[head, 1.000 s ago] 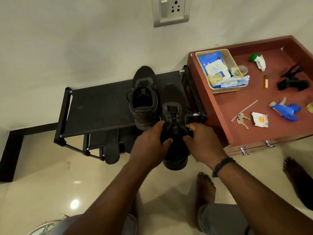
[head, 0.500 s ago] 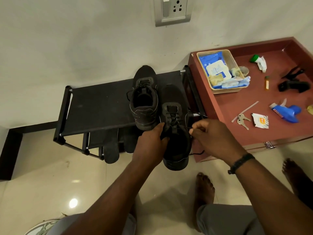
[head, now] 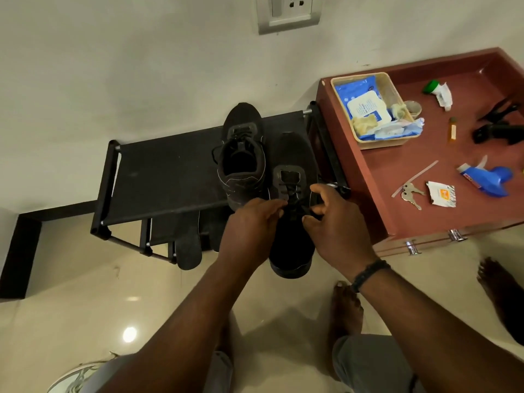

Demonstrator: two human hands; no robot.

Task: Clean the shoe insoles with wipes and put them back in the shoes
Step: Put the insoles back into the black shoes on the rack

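Pinching the dark laces over the tongue of the near black shoe (head: 292, 177), the left hand (head: 249, 222) and the right hand (head: 337, 222) meet with fingers curled on the cords. That shoe lies on the right end of the black rack (head: 170, 168), heel hanging over the front rail toward the person. The second black shoe (head: 241, 157) sits just beside it on the left, toe toward the wall, its mouth open. Below the top shelf, a dark insole (head: 188, 245) pokes out over the floor; what lies beside it is too shadowed to tell.

Right of the rack is a red-brown tray (head: 402, 211) holding a beige basket (head: 397, 86). A blue wipes pack (head: 354, 92) lies in the basket, the print on its white flap too small to read. On the tray lie two keys (head: 409, 191), a torn white sachet (head: 442, 194) with an orange mark, a blue spray head (head: 493, 180), a green-capped tube (head: 438, 90) and a black clip (head: 502, 129). A wall socket (head: 289, 12) sits above. The right wrist wears a dark bracelet (head: 368, 272).
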